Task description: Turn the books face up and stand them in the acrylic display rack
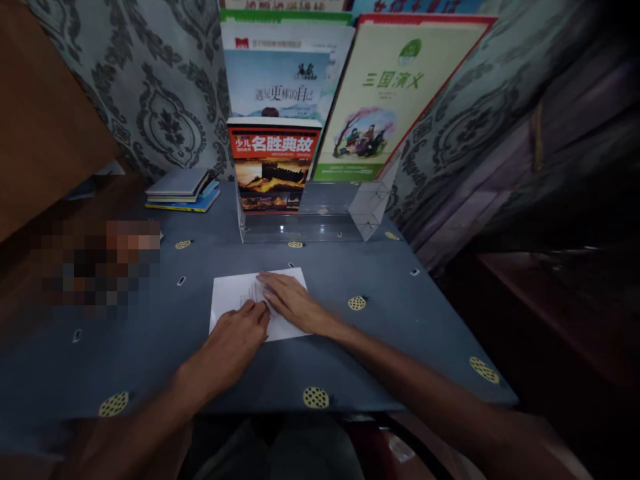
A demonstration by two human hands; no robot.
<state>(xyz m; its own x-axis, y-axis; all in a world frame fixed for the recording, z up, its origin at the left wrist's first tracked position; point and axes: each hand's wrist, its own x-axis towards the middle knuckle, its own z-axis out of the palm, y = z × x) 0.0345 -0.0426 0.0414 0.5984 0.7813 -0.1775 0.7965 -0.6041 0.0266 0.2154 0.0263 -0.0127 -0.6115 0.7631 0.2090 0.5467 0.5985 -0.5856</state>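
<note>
A white sheet of paper (226, 292) with faint grey print in its middle lies on the blue patterned tablecloth (380, 347). My left hand (243, 328) rests on the lower left part of the sheet. Its fingers are curled and pressed together, and whatever may be under them is hidden. Stretched out flat, my right hand (289, 299) lies over the sheet's upper right part, fingertips pointing up and left. The two hands nearly meet over the printed lines.
Behind the paper, a clear acrylic rack (367, 213) holds several books, including a red-and-black book (275, 167) and a pale green one (387, 93). A small book stack (181, 189) sits at back left. A blurred-out patch (100, 263) covers the left side.
</note>
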